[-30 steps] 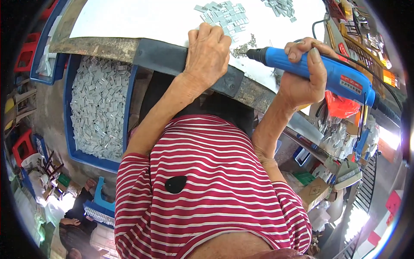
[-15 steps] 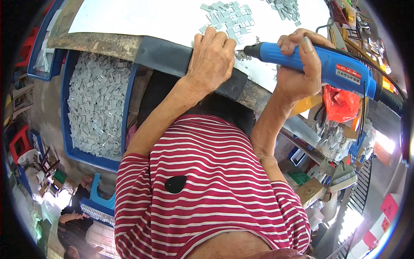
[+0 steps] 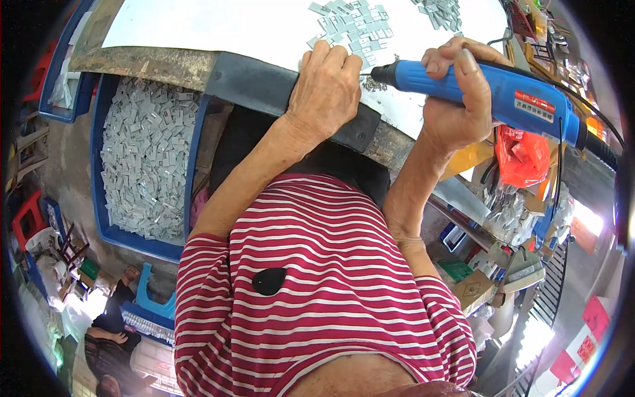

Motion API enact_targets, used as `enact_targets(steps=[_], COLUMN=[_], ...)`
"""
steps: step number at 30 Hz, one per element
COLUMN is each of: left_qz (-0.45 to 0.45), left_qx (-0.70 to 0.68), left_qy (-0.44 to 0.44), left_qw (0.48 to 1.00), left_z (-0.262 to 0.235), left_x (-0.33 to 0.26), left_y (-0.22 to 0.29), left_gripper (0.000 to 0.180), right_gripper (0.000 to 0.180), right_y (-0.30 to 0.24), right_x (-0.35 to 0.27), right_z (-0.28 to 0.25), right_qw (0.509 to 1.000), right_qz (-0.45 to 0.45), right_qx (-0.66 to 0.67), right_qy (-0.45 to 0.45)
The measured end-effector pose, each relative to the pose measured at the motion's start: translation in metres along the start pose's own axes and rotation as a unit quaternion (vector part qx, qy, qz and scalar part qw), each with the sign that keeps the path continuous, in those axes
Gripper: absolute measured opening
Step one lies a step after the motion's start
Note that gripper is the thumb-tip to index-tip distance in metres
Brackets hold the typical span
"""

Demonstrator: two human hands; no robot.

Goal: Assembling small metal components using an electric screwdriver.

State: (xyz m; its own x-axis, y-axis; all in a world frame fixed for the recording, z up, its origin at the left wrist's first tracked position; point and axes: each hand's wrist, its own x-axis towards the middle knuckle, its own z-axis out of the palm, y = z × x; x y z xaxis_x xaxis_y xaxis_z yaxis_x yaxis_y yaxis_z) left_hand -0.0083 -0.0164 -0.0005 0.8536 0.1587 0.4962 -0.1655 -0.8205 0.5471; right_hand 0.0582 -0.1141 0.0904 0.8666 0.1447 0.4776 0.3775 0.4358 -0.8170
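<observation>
My right hand [image 3: 460, 99] is wrapped around a blue electric screwdriver [image 3: 516, 99], thumb on top. The tool lies nearly level, its black nose pointing left, with a thin bit reaching toward my left fingers. My left hand [image 3: 325, 89] is closed at the near edge of the white-topped bench [image 3: 218, 26], knuckles up. Whatever its fingers hold is hidden behind the hand. Beyond it, flat grey rectangular pieces [image 3: 354, 26] lie spread on the white surface. Small screws [image 3: 374, 85] are heaped under the screwdriver's nose.
Another pile of grey pieces [image 3: 442, 13] lies farther back. A blue crate [image 3: 98, 178] full of similar pieces stands left of me, below the bench. A red plastic bag [image 3: 522, 155] and a cable hang at the right. Someone sits at the lower left near a blue stool [image 3: 153, 298].
The screwdriver's nose has shifted slightly left and away from me, toward my left fingers. My left hand stays almost in place. The person at lower left has moved an arm.
</observation>
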Motion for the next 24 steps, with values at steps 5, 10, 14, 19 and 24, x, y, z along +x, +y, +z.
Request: enact_targets(steps=[5, 10, 14, 19, 24], left_qz=[-0.006, -0.013, -0.014, -0.018, -0.020], left_qx=[-0.010, -0.017, -0.019, -0.022, -0.020], left_qy=[-0.002, -0.001, 0.003, 0.004, 0.000], left_qw=[1.000, 1.000, 1.000, 1.000, 1.000], left_z=[0.0008, 0.0023, 0.0020, 0.0022, 0.0024], left_x=[-0.0002, -0.0004, -0.0002, 0.0000, -0.0003], left_y=[-0.0004, -0.0007, -0.0004, -0.0003, -0.0003], left_gripper=[0.012, 0.013, 0.015, 0.017, 0.017], right_gripper=[0.014, 0.018, 0.017, 0.016, 0.016], right_y=[0.0008, 0.0011, 0.0009, 0.0034, 0.0071], right_x=[-0.0002, -0.0022, -0.0024, -0.0019, 0.0013], right_z=[0.0027, 0.0000, 0.0036, 0.0036, 0.0003], right_qw=[1.000, 0.998, 0.997, 0.998, 0.998], right_qz=[-0.005, 0.003, -0.001, 0.001, -0.014], right_qx=[-0.001, -0.041, -0.055, -0.036, -0.012], right_qy=[-0.006, -0.040, -0.049, -0.056, -0.066])
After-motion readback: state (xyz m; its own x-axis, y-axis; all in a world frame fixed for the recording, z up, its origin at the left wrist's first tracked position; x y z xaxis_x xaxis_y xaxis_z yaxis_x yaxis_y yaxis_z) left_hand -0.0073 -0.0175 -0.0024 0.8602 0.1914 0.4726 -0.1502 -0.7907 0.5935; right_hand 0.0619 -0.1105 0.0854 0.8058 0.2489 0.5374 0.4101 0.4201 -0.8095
